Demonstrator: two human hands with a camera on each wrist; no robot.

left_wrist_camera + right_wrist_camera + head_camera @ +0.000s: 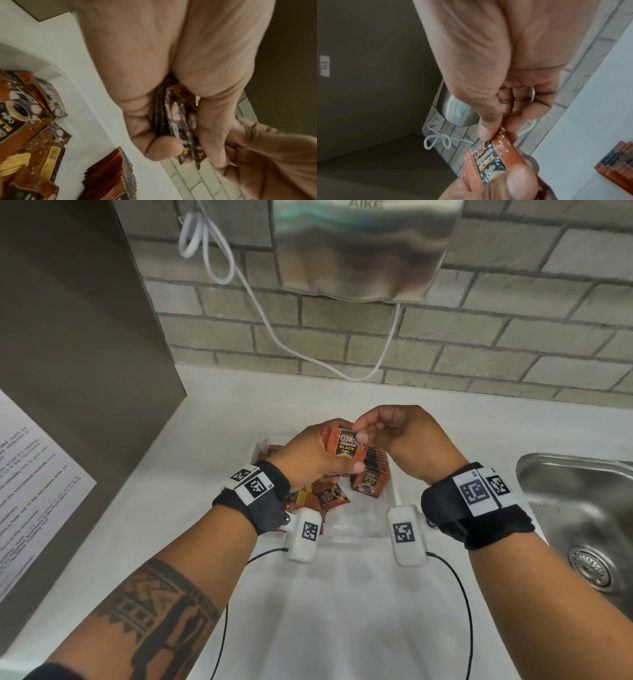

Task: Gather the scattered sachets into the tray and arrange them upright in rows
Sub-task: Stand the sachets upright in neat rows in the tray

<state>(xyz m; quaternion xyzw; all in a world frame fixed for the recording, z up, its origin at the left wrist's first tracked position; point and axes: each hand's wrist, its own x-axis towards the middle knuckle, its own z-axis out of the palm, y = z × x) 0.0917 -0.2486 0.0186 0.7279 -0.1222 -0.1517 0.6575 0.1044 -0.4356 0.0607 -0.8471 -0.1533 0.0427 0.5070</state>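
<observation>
My left hand grips a small stack of orange-brown coffee sachets above the clear tray; in the left wrist view the stack shows edge-on between thumb and fingers. My right hand pinches the top edge of the front sachet with thumb and forefinger. A row of upright sachets stands in the tray's right half. Several loose sachets lie flat in its left half, partly hidden under my left wrist.
The tray sits on a white counter. A steel sink lies to the right. A brown panel with a paper notice stands at the left. A hand dryer with a white cable hangs on the brick wall behind.
</observation>
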